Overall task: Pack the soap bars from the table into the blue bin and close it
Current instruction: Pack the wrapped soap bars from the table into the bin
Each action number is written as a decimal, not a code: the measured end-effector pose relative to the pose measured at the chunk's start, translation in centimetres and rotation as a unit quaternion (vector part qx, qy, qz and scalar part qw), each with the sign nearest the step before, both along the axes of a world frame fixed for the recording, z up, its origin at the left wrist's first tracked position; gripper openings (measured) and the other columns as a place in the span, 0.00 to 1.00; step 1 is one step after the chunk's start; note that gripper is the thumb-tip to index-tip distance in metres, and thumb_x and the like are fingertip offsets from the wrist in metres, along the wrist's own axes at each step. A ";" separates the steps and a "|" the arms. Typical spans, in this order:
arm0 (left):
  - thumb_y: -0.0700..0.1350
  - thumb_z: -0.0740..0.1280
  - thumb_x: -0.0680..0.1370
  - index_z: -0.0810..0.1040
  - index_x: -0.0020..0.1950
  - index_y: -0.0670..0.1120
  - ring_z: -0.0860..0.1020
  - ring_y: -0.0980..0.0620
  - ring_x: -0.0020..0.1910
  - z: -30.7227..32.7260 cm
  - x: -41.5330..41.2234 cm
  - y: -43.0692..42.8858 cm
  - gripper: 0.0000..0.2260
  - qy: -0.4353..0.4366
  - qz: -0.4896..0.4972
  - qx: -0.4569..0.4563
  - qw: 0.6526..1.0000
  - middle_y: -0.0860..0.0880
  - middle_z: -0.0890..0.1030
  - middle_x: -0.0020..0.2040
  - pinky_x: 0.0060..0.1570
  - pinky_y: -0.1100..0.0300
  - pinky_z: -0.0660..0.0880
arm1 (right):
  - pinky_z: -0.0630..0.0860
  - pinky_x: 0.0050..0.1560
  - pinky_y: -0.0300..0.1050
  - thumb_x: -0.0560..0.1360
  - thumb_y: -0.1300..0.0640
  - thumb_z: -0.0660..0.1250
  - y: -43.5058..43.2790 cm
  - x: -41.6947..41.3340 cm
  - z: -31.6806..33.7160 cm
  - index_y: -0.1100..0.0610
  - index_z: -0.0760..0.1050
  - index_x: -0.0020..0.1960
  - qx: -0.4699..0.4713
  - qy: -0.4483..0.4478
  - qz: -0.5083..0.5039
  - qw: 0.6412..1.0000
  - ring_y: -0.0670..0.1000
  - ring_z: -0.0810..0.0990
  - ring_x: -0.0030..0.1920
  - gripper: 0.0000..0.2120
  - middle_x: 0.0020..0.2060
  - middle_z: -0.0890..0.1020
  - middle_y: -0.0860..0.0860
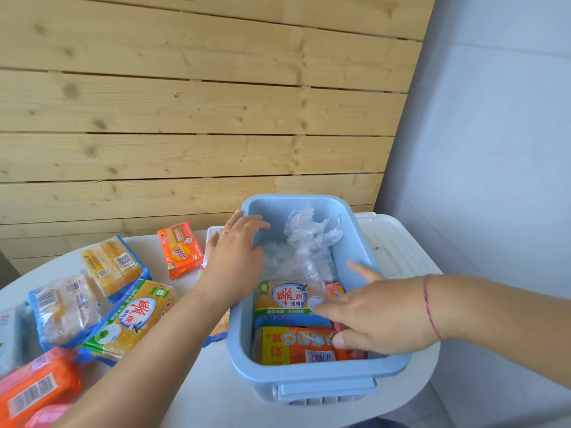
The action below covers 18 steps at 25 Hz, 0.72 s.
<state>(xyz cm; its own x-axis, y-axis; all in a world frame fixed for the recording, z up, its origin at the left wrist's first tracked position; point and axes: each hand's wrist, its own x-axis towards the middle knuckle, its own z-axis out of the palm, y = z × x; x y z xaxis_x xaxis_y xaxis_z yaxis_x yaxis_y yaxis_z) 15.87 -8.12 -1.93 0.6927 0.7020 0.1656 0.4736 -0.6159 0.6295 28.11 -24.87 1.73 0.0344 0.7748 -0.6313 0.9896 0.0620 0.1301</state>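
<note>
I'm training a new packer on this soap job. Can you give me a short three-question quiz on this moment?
1. True or false: the blue bin already holds soap packs.
2. Where does the left hand rest?
A. on the bin's left rim
B. flat on the table
C. on the white lid
3. Fill in: behind the packs, the far half of the bin holds crumpled clear ____.

Key
1. True: a yellow-and-blue soap pack and an orange soap pack lie inside, under the right hand.
2. A.
3. Plastic: the plastic wrap. The white lid lies beside the bin, so it is not yet closed, and more packs wait on the table.
</note>
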 end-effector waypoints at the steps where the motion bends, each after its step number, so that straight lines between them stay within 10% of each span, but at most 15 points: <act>1: 0.33 0.54 0.75 0.69 0.68 0.50 0.49 0.56 0.77 0.0 0.0 0.0 0.23 0.000 -0.001 0.002 1.000 0.55 0.65 0.74 0.74 0.48 0.47 | 0.29 0.71 0.64 0.81 0.47 0.49 -0.2 0.0 -0.1 0.56 0.62 0.70 0.013 -0.023 0.009 1.000 0.54 0.66 0.70 0.22 0.65 0.73 0.54; 5: 0.33 0.55 0.75 0.69 0.68 0.50 0.49 0.56 0.77 0.0 0.0 0.0 0.23 0.001 -0.005 0.010 1.000 0.55 0.64 0.74 0.74 0.48 0.46 | 0.24 0.59 0.71 0.82 0.54 0.51 -0.5 0.0 -1.0 0.54 0.69 0.65 -0.007 -0.112 0.094 0.989 0.58 0.66 0.68 0.15 0.57 0.78 0.54; 13: 0.34 0.56 0.76 0.72 0.66 0.47 0.64 0.52 0.72 0.5 -1.2 -0.3 0.21 -0.084 -0.007 -0.022 0.996 0.50 0.71 0.69 0.72 0.54 0.58 | 0.42 0.73 0.67 0.81 0.56 0.50 0.9 -1.4 1.1 0.57 0.69 0.65 -0.098 -0.112 0.017 0.989 0.55 0.70 0.66 0.16 0.61 0.75 0.55; 16: 0.39 0.60 0.78 0.75 0.63 0.48 0.71 0.55 0.62 0.7 -7.3 0.8 0.15 -0.148 0.015 -0.057 0.987 0.52 0.76 0.61 0.58 0.68 0.65 | 0.48 0.75 0.56 0.80 0.52 0.49 1.1 -3.8 3.4 0.51 0.65 0.68 0.100 -0.040 -0.083 0.991 0.51 0.67 0.70 0.18 0.66 0.72 0.50; 18: 0.44 0.65 0.75 0.74 0.64 0.47 0.71 0.52 0.63 -0.9 -14.0 3.0 0.17 -0.076 0.061 -0.030 0.995 0.50 0.75 0.63 0.56 0.69 0.64 | 0.59 0.72 0.48 0.77 0.53 0.52 1.1 -6.7 4.1 0.50 0.71 0.65 0.392 0.020 -0.052 0.918 0.49 0.71 0.66 0.18 0.65 0.75 0.48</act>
<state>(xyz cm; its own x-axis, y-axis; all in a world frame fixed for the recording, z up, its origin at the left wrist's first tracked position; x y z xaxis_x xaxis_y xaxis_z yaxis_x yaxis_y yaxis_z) 1.82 -5.07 -2.82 0.5715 0.7916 0.2161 0.4400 -0.5179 0.7336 21.43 -23.81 5.83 0.1237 0.9853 0.1178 0.9896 -0.1312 0.0584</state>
